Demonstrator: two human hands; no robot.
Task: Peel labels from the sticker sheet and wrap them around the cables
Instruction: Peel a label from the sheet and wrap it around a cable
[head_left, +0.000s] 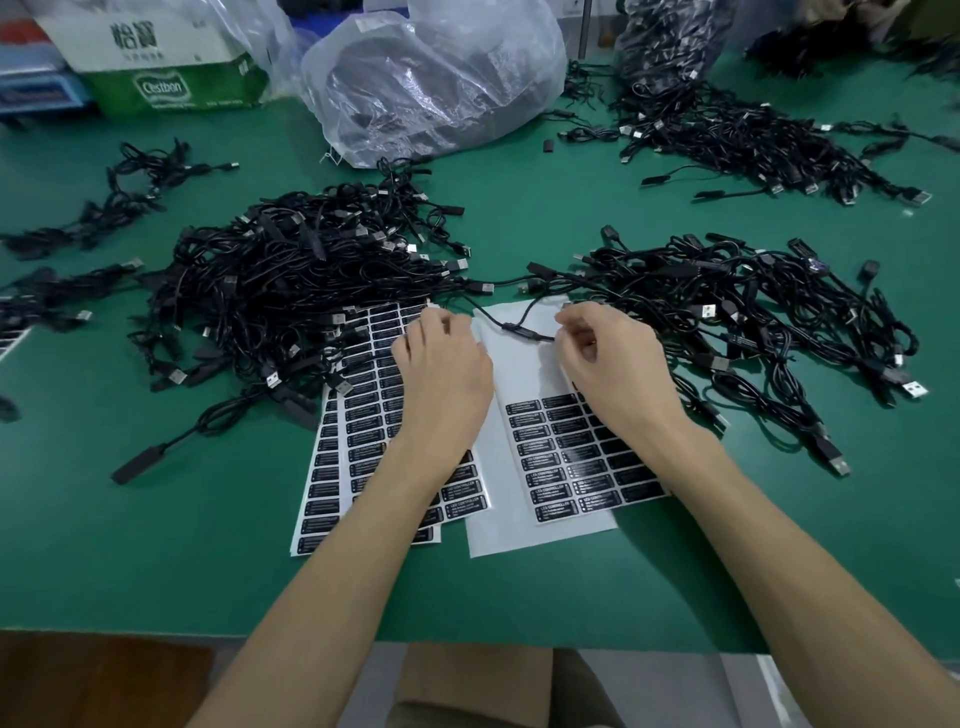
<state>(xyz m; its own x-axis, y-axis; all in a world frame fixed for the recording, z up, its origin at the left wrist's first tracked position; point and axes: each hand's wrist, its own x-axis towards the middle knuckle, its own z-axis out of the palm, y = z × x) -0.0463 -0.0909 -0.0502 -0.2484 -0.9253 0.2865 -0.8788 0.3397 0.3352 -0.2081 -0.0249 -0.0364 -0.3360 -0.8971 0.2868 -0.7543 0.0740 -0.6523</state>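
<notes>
Head view, entries left to right.

- Far left: the left pile (291, 280) of black cables is heaped on the green table (156, 545). Its near edge overlaps the top corner of the full sticker sheets (363, 415).
- Over those sheets lies the left hand (441, 369), back up, with the fingers curled down near the inner edge. What is under the fingertips is hidden, so I cannot tell whether it holds anything.
- Between the hands is one cable (511, 328) with a thicker inline section, resting on the bare upper part of the right sheet (519, 374). Its long axis runs roughly left-right and dips slightly toward the right.
- Its right end meets the right hand (613, 364). The fingers are curled, and thumb and forefinger appear to pinch the cable.
- The remaining labels (571, 457) fill the lower part of the right sheet, nearer the person than the cable and partly under the right wrist.
- Far right: the right pile (727, 312) touches the sheet's edge.

Judgement: the cable lies crosswise just ahead of both hands, with the right hand already on it. The left hand is the likelier one to fetch a label. The labels sit behind the hands, so a reach back is needed. Strands from both piles crowd the sheets and could snag.
</notes>
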